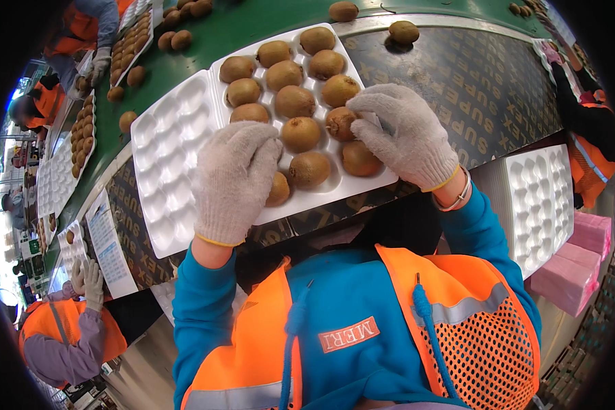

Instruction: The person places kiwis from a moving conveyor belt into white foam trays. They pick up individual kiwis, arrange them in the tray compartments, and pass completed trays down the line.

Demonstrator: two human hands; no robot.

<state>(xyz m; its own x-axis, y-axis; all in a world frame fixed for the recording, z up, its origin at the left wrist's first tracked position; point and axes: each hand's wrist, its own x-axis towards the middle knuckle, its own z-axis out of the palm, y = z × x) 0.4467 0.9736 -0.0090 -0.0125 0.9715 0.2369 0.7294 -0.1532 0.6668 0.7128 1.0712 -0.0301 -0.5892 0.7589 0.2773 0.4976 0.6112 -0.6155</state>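
Note:
A white moulded plastic tray (346,188) lies before me with several brown kiwifruit (301,134) seated in its cups. My right hand (407,130), in a pale knitted glove, has thumb and fingertips around a kiwifruit (341,124) in the right-hand row. Over the left-hand row is my gloved left hand (236,177), fingers curled down. It covers some cups and partly hides a kiwifruit (278,189) by its thumb side; whether it grips one is hidden. Joined or close against the filled part, a second white tray half (171,148) has bare cups.
Beyond the trays runs a green conveyor belt (184,66) with loose kiwifruit (181,40). One kiwifruit (404,32) rests on the dark printed board (456,87). Stacked trays (538,200) and pink packs (566,277) stand at right. Co-workers in orange vests (74,328) work on both sides.

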